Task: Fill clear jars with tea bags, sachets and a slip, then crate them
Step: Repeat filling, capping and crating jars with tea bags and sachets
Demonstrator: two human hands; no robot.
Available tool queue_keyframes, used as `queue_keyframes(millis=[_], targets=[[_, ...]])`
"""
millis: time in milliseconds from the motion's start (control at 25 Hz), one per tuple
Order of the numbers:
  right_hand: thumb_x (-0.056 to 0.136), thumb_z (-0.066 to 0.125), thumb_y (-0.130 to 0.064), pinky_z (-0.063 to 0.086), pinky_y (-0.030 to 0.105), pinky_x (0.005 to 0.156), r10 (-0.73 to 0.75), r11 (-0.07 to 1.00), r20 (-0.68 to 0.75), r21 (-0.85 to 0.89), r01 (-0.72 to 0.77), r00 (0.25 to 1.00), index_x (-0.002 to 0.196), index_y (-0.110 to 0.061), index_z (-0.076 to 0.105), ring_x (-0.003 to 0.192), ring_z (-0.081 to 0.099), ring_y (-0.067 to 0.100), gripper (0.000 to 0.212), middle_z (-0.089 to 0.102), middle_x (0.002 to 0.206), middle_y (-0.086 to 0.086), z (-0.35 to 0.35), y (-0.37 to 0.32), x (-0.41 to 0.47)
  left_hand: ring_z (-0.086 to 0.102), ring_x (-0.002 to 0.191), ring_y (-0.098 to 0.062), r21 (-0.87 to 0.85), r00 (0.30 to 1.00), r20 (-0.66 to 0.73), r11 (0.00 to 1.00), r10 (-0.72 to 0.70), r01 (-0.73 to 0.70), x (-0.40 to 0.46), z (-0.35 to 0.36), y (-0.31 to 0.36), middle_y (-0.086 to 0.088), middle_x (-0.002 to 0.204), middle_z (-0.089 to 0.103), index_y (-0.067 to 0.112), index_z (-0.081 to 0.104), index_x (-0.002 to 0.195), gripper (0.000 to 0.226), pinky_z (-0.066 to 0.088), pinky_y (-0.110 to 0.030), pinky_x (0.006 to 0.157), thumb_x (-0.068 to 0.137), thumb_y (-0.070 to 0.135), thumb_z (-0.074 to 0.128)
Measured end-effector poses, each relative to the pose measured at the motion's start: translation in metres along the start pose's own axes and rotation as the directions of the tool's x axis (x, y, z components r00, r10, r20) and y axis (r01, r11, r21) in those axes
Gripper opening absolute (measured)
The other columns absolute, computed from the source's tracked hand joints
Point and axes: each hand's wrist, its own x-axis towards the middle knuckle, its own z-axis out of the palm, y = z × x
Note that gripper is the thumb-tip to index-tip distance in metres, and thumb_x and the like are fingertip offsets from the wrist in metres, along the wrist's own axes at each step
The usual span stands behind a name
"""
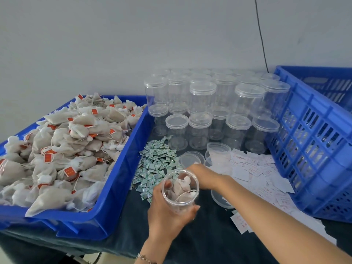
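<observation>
My left hand (167, 212) grips an open clear jar (180, 189) near the table's front; several tea bags lie inside it. My right hand (202, 175) reaches leftward behind the jar toward the heap of small green sachets (156, 164); its fingers are hidden by the jar. A blue tray (114, 187) on the left is piled with tea bags (62, 141) carrying red tags. White paper slips (262, 172) lie scattered to the right. A blue slatted crate (312, 141) stands at the right edge.
Several lidded empty clear jars (209, 107) stand stacked at the back centre. Loose lids and open jars (217, 151) sit in front of them, another lid (222, 201) under my right forearm. Dark cloth (205, 235) covers the table. A black cable (261, 35) runs down the wall.
</observation>
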Motion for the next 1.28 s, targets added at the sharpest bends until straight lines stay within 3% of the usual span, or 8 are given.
queue_keyframes(millis=[80,280,400,520,800,920,1080,1280], targets=[[0.087,0.056,-0.015,0.039,0.027,0.063,0.012,1.000,-0.028,-0.013,-0.012,1.000,0.076,-0.008,0.063,0.074,0.055,0.021,0.014,0.060,0.078,0.005,0.014,0.002,0.006,0.044,0.095,0.030,-0.005,1.000,-0.002,1.000,-0.007,0.007,0.000,0.001,0.002,0.031,0.105,0.050,0.047,0.035,0.105,0.086,0.038,-0.002,0.071,0.030,0.069,0.072],[0.092,0.053,-0.024,0.044,0.031,0.078,0.009,0.999,-0.098,-0.044,-0.014,0.995,0.066,-0.030,0.039,0.088,0.054,0.019,0.031,0.054,0.095,0.002,0.021,0.006,0.015,0.040,0.094,0.033,-0.008,1.000,0.001,1.000,-0.006,0.006,0.001,0.002,0.003,0.030,0.103,0.048,0.040,0.033,0.110,0.094,0.036,0.003,0.070,0.029,0.070,0.070],[0.093,0.051,-0.027,0.044,0.033,0.078,-0.009,0.996,-0.114,-0.084,-0.001,0.993,0.074,-0.030,0.048,0.081,0.046,0.014,0.020,0.046,0.083,-0.008,0.028,0.011,0.012,0.040,0.096,0.032,-0.013,1.000,-0.005,1.000,-0.016,0.016,0.001,0.002,0.001,0.030,0.103,0.049,0.041,0.033,0.109,0.093,0.035,0.004,0.070,0.029,0.070,0.070],[0.093,0.049,-0.029,0.046,0.035,0.081,-0.008,0.993,-0.161,-0.120,-0.011,0.987,0.097,-0.021,0.056,0.087,0.048,0.015,0.011,0.051,0.096,0.001,0.037,0.019,0.009,0.040,0.096,0.032,-0.019,1.000,0.001,1.000,-0.004,0.004,0.001,0.001,0.002,0.030,0.103,0.048,0.040,0.034,0.110,0.093,0.034,0.006,0.070,0.030,0.070,0.071],[0.086,0.056,-0.019,0.033,0.026,0.059,0.150,0.989,-0.286,0.044,-0.143,0.946,0.079,-0.018,0.056,0.077,0.051,0.015,0.008,0.056,0.080,-0.004,0.024,0.020,-0.004,0.042,0.096,0.030,-0.041,1.000,-0.003,0.999,0.005,-0.005,0.000,0.000,0.001,0.028,0.105,0.049,0.036,0.037,0.113,0.095,0.036,0.003,0.071,0.032,0.069,0.072],[0.079,0.064,-0.011,0.041,0.023,0.061,0.210,0.970,-0.370,0.198,-0.144,0.905,0.072,-0.022,0.056,0.073,0.056,0.012,0.015,0.060,0.074,-0.008,0.011,0.021,-0.019,0.047,0.093,0.024,-0.035,1.000,-0.013,0.999,0.012,-0.013,0.000,0.001,0.000,0.028,0.105,0.049,0.036,0.036,0.114,0.097,0.039,-0.004,0.071,0.031,0.071,0.072],[0.079,0.068,-0.016,0.039,0.022,0.058,0.217,0.972,-0.431,0.179,-0.152,0.876,0.081,-0.027,0.056,0.074,0.057,0.013,0.016,0.062,0.080,-0.007,0.001,0.016,-0.030,0.051,0.085,0.008,-0.034,0.999,-0.051,0.999,-0.001,-0.001,0.002,0.005,-0.003,0.031,0.102,0.046,0.024,0.044,0.122,0.108,0.046,-0.024,0.075,0.028,0.071,0.071],[0.077,0.075,-0.020,0.047,0.028,0.067,0.261,0.954,-0.436,0.251,-0.162,0.861,0.078,-0.024,0.063,0.079,0.061,0.015,0.013,0.067,0.082,-0.007,-0.004,0.008,-0.029,0.053,0.089,0.009,-0.079,0.998,-0.063,0.997,0.000,-0.005,0.001,0.007,-0.004,0.027,0.103,0.050,0.031,0.040,0.116,0.099,0.045,-0.024,0.075,0.029,0.065,0.073]])
